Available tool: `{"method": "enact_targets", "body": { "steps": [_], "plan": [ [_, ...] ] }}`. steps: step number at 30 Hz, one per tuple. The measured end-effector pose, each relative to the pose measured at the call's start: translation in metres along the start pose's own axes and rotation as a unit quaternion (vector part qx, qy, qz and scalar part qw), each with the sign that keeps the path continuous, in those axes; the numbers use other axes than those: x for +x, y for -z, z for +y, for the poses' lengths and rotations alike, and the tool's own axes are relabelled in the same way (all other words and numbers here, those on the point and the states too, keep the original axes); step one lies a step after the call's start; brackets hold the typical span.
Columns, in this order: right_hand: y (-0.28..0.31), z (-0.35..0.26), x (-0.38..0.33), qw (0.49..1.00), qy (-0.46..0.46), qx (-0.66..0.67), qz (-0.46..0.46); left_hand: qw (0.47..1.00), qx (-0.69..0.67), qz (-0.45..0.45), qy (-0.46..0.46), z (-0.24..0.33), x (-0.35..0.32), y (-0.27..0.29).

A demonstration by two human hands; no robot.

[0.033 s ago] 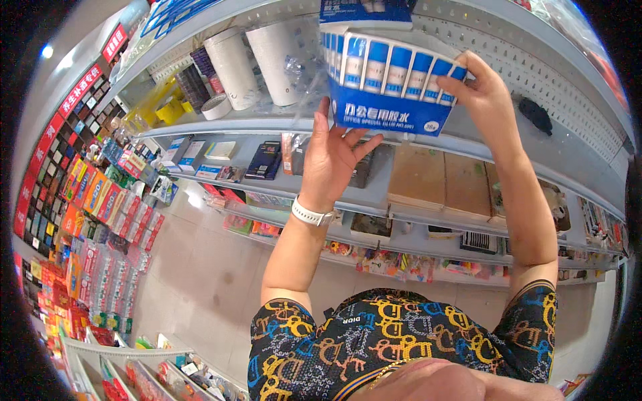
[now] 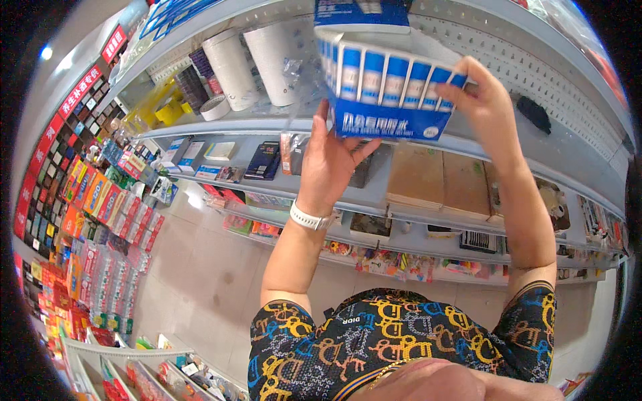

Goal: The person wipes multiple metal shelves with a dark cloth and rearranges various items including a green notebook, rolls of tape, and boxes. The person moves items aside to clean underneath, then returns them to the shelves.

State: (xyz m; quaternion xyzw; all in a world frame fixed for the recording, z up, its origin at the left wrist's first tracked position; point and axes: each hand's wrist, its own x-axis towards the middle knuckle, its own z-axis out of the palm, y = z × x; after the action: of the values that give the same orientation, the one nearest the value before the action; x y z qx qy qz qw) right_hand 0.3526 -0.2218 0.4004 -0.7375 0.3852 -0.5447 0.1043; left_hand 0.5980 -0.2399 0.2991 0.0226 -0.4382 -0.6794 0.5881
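A blue and white display box [image 2: 388,90] holding a row of small blue-capped bottles is raised to the upper shelf [image 2: 234,127]. My left hand [image 2: 334,157] presses against the box's lower left side from beneath, a white watch on its wrist. My right hand [image 2: 485,107] grips the box's right end. Directly above it sits a second blue box [image 2: 361,13]. Clear plastic wrap [image 2: 301,80] hangs at the box's left edge.
Two white rolls [image 2: 231,67] and a tape roll [image 2: 215,107] stand on the upper shelf to the left. Brown flat boards [image 2: 441,177] and notebooks [image 2: 262,160] lie on the shelf below. A rack of colourful packs [image 2: 87,200] lines the left side, and a tiled floor [image 2: 207,267] lies beneath.
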Motion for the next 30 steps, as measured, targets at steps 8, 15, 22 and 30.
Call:
{"method": "enact_targets", "body": {
  "steps": [8, 15, 22, 30],
  "plan": [
    [0.003, -0.047, -0.094, 0.989, 0.136, -0.023, -0.048, 0.987, 0.035, 0.148, -0.048, -0.027, -0.112, -0.017],
    [-0.012, -0.019, -0.177, 0.973, 0.096, 0.154, -0.144, 0.964, -0.021, 0.264, 0.007, -0.066, -0.223, -0.026],
    [-0.046, 0.043, -0.256, 0.968, 0.004, 0.140, -0.209, 0.908, -0.062, 0.394, 0.132, -0.115, -0.285, 0.006],
    [-0.032, 0.093, -0.291, 0.974, -0.198, 0.042, -0.106, 0.918, -0.106, 0.281, 0.259, -0.179, -0.209, 0.075]
  ]
}}
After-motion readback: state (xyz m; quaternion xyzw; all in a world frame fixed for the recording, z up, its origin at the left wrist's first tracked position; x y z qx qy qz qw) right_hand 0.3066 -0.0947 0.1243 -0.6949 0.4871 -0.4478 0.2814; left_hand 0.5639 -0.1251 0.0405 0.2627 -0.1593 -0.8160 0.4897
